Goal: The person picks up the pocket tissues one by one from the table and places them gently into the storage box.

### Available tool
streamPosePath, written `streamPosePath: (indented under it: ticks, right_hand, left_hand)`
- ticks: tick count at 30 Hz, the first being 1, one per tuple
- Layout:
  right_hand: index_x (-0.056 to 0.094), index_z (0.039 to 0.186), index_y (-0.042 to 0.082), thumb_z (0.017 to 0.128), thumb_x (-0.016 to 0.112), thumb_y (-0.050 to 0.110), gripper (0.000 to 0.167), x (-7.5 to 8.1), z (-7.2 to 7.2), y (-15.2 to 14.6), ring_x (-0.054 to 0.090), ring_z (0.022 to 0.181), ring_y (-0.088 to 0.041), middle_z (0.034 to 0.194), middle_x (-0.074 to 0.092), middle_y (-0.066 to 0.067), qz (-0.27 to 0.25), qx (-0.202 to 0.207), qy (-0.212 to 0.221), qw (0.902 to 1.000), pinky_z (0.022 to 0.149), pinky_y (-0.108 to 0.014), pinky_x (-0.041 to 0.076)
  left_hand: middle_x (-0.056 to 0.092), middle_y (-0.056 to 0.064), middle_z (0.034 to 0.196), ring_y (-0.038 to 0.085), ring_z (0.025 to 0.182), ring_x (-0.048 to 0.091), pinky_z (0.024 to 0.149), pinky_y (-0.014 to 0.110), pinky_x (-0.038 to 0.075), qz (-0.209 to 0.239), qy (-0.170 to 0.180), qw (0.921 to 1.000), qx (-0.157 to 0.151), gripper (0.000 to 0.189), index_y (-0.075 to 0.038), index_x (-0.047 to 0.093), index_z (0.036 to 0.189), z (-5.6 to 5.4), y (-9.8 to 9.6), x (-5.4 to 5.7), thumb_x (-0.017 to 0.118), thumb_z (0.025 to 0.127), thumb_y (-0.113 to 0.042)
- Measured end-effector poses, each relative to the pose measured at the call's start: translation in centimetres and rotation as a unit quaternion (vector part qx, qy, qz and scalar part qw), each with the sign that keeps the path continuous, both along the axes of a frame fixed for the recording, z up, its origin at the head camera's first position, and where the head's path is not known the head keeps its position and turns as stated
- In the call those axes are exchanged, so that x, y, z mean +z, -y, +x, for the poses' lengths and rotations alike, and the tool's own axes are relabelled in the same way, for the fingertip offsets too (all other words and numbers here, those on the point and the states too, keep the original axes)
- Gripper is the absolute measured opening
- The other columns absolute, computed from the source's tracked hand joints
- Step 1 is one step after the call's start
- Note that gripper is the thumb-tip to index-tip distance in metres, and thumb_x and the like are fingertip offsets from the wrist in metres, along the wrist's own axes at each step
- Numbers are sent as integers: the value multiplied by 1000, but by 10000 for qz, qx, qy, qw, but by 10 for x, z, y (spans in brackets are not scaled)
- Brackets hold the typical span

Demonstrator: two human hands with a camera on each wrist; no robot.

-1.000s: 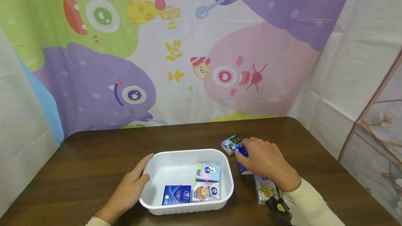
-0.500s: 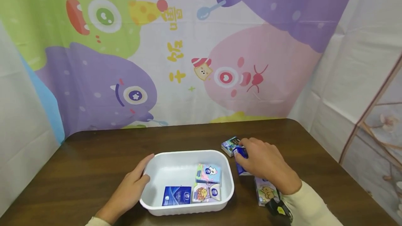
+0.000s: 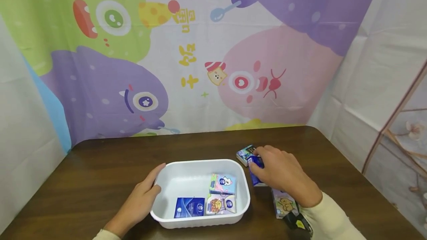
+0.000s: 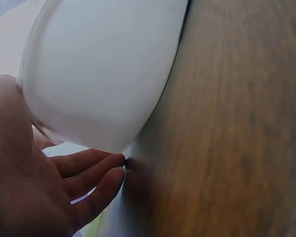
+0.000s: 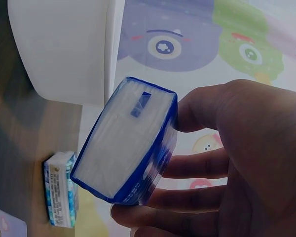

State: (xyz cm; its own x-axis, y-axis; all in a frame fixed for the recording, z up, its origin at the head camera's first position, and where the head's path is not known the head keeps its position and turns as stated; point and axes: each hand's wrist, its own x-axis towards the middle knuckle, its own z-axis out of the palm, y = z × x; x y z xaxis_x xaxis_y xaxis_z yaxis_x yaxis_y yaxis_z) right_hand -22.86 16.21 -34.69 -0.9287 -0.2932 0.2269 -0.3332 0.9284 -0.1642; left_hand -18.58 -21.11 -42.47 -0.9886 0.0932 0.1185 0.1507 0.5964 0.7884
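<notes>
Grips the blue pack (image 3: pixel 256 172) in the right hand (image 3: pixel 281 173), pinched between thumb and fingers, just outside the right end of the tub (image 3: pixel 168 182) near its back right corner and well in from the right edge of the table (image 3: pixel 116 155). Cannot tell whether raised slightly or touching the wood. Rests the left hand (image 3: pixel 141 197) against the tub's left end, with thumb at the rim, index fingertip at the back left corner and the other fingers loosely extended on the outside. Has three packs lying in the tub: the navy pack (image 3: pixel 189 207) along the front edge, left of the white pack (image 3: pixel 221 205) in the front right corner, and the pastel pack (image 3: pixel 222 184) just behind that, by the right edge. Has the floral pack (image 3: pixel 246 154) on the table, beyond the tub's back right corner, partly covered by the right hand's fingers and the blue pack. Has the lilac pack (image 3: pixel 284 203) under the right wrist, towards the table's right edge. Wears a black strap (image 3: pixel 293 220) at that wrist and pale sleeves (image 3: pixel 333 219). Faces a cartoon-printed cloth (image 3: pixel 197 110) hanging behind the table's back edge.
</notes>
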Motion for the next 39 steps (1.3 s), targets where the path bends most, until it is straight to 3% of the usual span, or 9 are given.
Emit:
streamPosePath:
  ticks: [11, 24, 30, 39]
  right_hand:
    - [69, 119, 12, 90, 64, 43, 43, 3, -1, 8, 59, 83, -16, 109, 68, -3, 64, 31, 68, 10000, 75, -45, 54]
    - [70, 114, 15, 90, 66, 43, 37, 7, -1, 28, 64, 87, -16, 103, 68, 1, 15, 201, -53, 9998, 75, -42, 55]
    - [71, 113, 17, 90, 66, 45, 37, 7, 2, 28, 65, 92, -18, 105, 69, 1, -12, 199, -66, 9998, 77, -43, 55]
    - [71, 113, 19, 91, 65, 46, 36, 14, 10, 36, 65, 97, -16, 107, 68, 4, -78, 431, 75, 9990, 81, -41, 53]
  left_hand:
    - [44, 16, 153, 34, 132, 48, 101, 54, 43, 15, 101, 9999, 75, 58, -19, 37, 156, 1, 1, -1, 45, 99, -6]
    - [45, 16, 152, 34, 132, 48, 103, 55, 40, 34, -43, 10000, 76, 58, -18, 38, 155, 1, 1, -1, 45, 99, -6]
    - [45, 17, 152, 36, 132, 49, 103, 55, 41, -40, -134, 9999, 14, 59, -17, 38, 155, -1, -2, 1, 46, 98, -5]
    - [44, 18, 152, 36, 133, 48, 103, 55, 40, -58, 46, 10000, 41, 58, -17, 37, 156, 0, -2, 1, 45, 99, -6]
